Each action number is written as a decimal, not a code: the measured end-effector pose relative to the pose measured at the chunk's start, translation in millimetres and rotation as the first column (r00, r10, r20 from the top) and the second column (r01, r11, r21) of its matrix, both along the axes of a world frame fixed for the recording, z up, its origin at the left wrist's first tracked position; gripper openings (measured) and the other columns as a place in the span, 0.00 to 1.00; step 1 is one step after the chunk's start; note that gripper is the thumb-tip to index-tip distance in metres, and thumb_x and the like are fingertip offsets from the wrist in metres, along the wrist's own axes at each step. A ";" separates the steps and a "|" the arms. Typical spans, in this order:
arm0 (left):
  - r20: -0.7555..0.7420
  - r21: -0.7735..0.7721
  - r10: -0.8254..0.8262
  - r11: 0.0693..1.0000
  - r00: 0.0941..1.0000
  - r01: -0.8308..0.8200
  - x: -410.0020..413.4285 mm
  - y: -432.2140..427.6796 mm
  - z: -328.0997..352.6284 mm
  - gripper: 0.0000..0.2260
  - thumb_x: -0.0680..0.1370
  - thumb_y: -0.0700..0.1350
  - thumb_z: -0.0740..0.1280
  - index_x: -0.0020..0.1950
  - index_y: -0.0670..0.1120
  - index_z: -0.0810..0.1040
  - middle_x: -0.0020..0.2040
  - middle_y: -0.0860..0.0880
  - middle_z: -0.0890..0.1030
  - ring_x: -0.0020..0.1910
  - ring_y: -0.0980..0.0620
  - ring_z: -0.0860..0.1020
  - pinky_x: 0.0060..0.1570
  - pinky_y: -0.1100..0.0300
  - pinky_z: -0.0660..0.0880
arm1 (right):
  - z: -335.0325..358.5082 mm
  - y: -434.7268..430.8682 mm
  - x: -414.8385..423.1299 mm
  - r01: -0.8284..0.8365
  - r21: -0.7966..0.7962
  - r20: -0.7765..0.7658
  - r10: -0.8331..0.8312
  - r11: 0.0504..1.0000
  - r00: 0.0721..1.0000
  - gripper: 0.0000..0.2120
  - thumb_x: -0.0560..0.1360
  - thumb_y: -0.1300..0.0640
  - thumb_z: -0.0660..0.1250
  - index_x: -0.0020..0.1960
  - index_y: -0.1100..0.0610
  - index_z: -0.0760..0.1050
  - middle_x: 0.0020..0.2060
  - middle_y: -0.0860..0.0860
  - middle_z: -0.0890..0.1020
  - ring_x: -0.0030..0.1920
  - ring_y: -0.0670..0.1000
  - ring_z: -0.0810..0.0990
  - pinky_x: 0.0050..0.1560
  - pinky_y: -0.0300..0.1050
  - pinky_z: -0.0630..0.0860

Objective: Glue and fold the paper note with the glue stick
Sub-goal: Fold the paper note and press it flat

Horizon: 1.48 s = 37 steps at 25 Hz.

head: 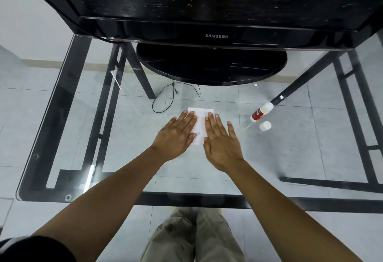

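Paper note (200,121), one white sheet, lay flat on the glass desk (128,137) under two hands: the left hand (176,136) and right hand (222,144) pressed it with straight fingers, a strip showing between them. One glue stick (261,112) lay well to the right, one loose white cap (265,126) just beside it.

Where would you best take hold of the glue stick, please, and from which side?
Grip the glue stick by its red barrel at mid-length, coming from above with the right hand, the nearer one. It lies on its side on the table, slanting, so the hand can close across its round sides. Mind the cap standing close beside it.
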<state>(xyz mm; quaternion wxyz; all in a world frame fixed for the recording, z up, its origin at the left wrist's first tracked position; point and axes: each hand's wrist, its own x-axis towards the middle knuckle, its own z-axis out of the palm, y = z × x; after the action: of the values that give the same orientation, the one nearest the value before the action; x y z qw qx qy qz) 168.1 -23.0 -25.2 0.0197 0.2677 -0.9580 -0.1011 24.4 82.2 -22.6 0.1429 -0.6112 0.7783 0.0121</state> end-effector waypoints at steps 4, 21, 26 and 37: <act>0.018 0.015 -0.009 1.000 1.000 0.008 0.2 -1.4 0.0 0.22 0.79 0.48 0.56 0.70 0.38 0.65 0.71 0.39 0.68 0.70 0.40 0.66 0.65 0.44 0.67 | -4.0 9.3 4.7 -0.026 0.020 -0.008 0.026 0.999 1.000 0.27 0.80 0.50 0.42 0.75 0.56 0.38 0.77 0.51 0.43 0.76 0.50 0.40 0.71 0.50 0.33; 0.022 0.013 0.000 1.000 1.000 -0.001 0.0 -1.1 -2.9 0.22 0.79 0.46 0.60 0.71 0.38 0.64 0.71 0.40 0.68 0.70 0.40 0.66 0.66 0.44 0.66 | -0.1 14.0 -13.2 -0.124 -0.004 0.000 0.124 0.992 0.992 0.27 0.80 0.50 0.43 0.76 0.56 0.42 0.77 0.51 0.46 0.77 0.49 0.43 0.72 0.46 0.36; 0.028 0.013 -0.003 1.000 1.000 0.003 -0.1 -1.2 -1.3 0.22 0.80 0.46 0.59 0.71 0.38 0.64 0.71 0.40 0.67 0.71 0.41 0.65 0.66 0.44 0.66 | -1.6 0.8 -21.1 -0.111 0.017 -0.001 0.111 0.994 0.994 0.27 0.80 0.51 0.43 0.76 0.55 0.42 0.77 0.50 0.45 0.77 0.49 0.43 0.73 0.49 0.37; 0.078 0.015 -0.019 1.000 0.997 0.018 -1.2 -2.4 2.5 0.23 0.80 0.47 0.58 0.72 0.38 0.61 0.72 0.39 0.65 0.72 0.40 0.62 0.69 0.44 0.62 | -3.7 -8.0 -18.6 -0.089 0.029 0.014 0.089 0.996 0.996 0.27 0.81 0.48 0.43 0.76 0.55 0.40 0.77 0.49 0.44 0.77 0.49 0.41 0.74 0.50 0.38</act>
<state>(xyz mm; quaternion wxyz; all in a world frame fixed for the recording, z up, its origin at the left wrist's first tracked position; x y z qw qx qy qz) 166.9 -25.4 -22.7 -0.0206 0.2628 -0.9597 -0.0973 5.7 74.2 -26.3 0.1563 -0.6431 0.7492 0.0262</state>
